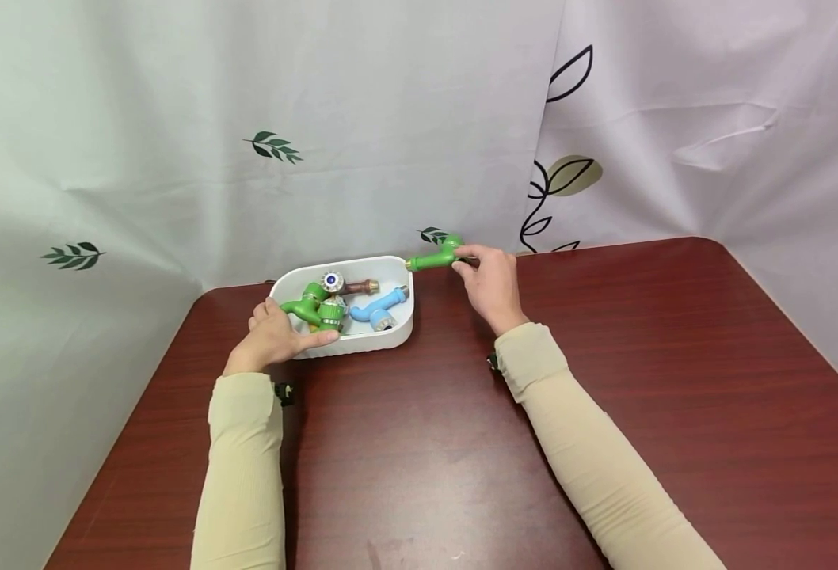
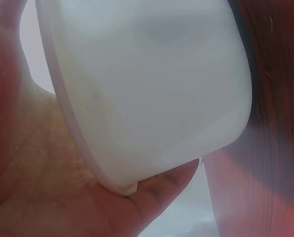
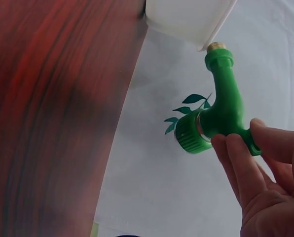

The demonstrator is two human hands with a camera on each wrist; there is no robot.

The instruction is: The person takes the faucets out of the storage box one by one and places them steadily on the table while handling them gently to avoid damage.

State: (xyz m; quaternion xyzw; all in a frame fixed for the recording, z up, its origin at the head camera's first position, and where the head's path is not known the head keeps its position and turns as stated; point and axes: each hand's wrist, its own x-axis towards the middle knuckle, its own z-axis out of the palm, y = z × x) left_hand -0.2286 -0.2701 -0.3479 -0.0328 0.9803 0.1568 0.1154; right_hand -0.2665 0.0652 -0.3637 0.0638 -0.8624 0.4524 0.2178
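My right hand (image 1: 492, 286) pinches a green plastic faucet (image 1: 433, 260) by its spout end, just right of a white bin (image 1: 383, 340). In the right wrist view the green faucet (image 3: 226, 106) has a ribbed knob and a brass threaded tip close to the bin's rim. My left hand (image 1: 269, 336) grips the bin's left front corner, thumb along the front rim. The bin's wall (image 2: 162, 98) fills much of the left wrist view. Inside the bin lie green faucets (image 1: 329, 313), a light blue faucet (image 1: 383, 305) and a brown one (image 1: 358, 286) with a silver knob.
The bin stands on a dark red wood-grain table (image 1: 419, 443), near its back edge. Behind the table hangs a pale curtain (image 1: 390, 119) printed with leaves. More of the tabletop extends to the right and in front.
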